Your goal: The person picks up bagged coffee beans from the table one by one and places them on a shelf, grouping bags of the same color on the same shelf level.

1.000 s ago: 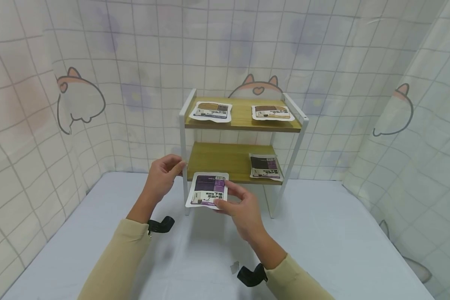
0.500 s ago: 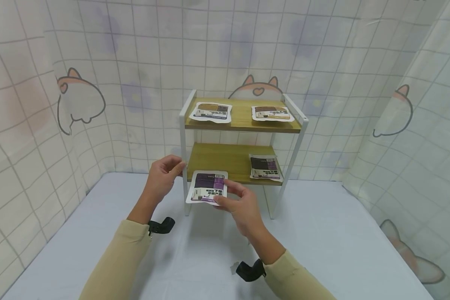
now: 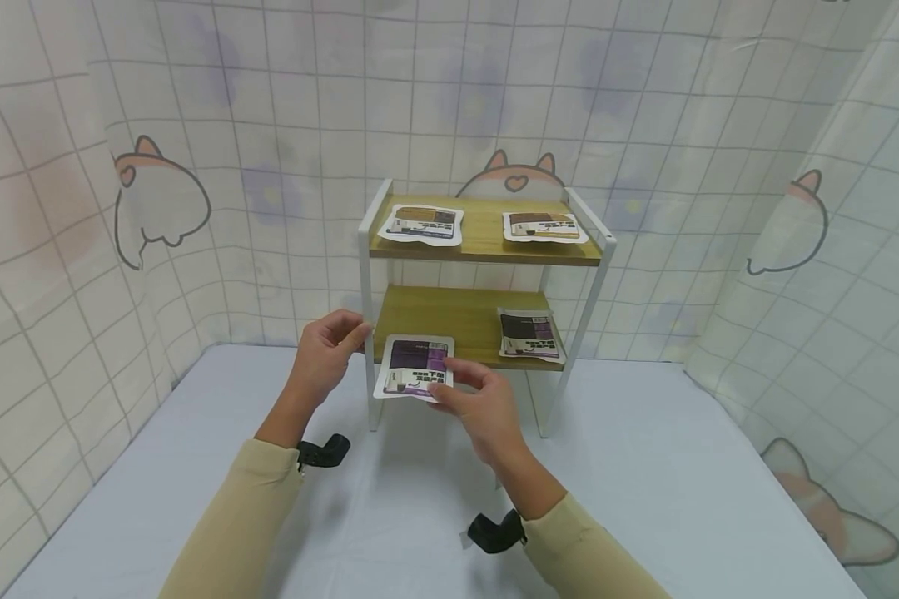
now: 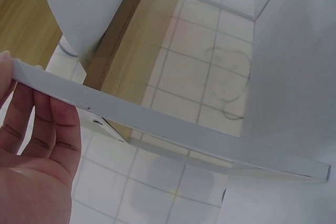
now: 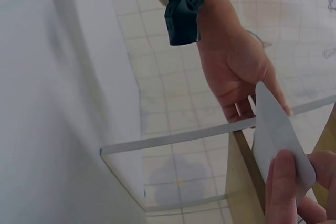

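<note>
My right hand (image 3: 474, 401) pinches a flat white pouch with a purple label (image 3: 414, 366) by its near right corner, level with the front left edge of the lower wooden shelf (image 3: 457, 320). The same pouch (image 5: 278, 129) shows edge-on above my right fingers (image 5: 286, 182) in the right wrist view. My left hand (image 3: 328, 353) holds the rack's white front left post (image 3: 365, 333), and its fingers (image 4: 50, 129) curl round the post (image 4: 157, 127) in the left wrist view.
A second purple pouch (image 3: 530, 334) lies on the lower shelf's right side. Two brown-labelled pouches (image 3: 422, 223) (image 3: 543, 225) lie on the top shelf (image 3: 487, 241). The rack stands on a white table (image 3: 644, 482) against checked curtains.
My right hand has carried the purple pouch up and forward, from below the lower shelf's edge to level with it. My left hand has stayed on the post.
</note>
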`<action>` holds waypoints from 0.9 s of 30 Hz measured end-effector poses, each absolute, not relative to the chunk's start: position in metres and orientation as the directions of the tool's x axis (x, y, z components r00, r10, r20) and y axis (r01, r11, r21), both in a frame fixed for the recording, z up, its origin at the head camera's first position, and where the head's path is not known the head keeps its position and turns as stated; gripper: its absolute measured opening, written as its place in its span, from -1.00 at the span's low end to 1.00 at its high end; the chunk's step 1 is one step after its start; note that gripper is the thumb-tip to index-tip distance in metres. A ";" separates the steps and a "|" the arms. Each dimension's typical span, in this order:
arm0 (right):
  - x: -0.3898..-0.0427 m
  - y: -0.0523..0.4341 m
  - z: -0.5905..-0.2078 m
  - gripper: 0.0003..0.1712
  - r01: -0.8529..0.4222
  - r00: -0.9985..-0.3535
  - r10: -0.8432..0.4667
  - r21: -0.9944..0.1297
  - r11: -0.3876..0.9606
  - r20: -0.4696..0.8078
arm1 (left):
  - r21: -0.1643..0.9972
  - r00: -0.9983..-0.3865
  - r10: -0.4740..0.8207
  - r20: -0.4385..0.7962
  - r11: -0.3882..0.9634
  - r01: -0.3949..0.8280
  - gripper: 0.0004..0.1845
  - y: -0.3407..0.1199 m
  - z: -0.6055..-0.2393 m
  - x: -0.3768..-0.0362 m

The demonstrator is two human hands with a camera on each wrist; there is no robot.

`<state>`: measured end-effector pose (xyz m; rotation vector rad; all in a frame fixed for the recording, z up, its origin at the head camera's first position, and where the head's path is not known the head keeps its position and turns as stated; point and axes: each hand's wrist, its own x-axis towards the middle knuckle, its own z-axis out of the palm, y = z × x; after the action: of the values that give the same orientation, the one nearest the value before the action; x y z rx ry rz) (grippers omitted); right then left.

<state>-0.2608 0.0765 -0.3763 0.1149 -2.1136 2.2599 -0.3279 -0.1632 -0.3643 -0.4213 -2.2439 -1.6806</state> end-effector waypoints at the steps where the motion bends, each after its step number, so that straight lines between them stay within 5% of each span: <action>1: -0.262 0.076 -0.376 -0.47 -0.083 -0.996 -0.015 -0.994 -0.066 0.084 | 0.873 -0.911 0.051 0.410 0.269 0.408 -0.64 -0.163 -0.364 -0.328; 27: -0.276 0.074 -0.374 -0.60 -0.102 -0.995 0.001 -0.991 -0.085 0.102 | 0.873 -0.909 0.060 0.413 0.258 0.414 -0.69 -0.163 -0.363 -0.327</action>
<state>-0.2765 0.0741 -0.3745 0.1145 -2.0756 2.2610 -0.3273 -0.1634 -0.3631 -0.4372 -2.2378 -1.6950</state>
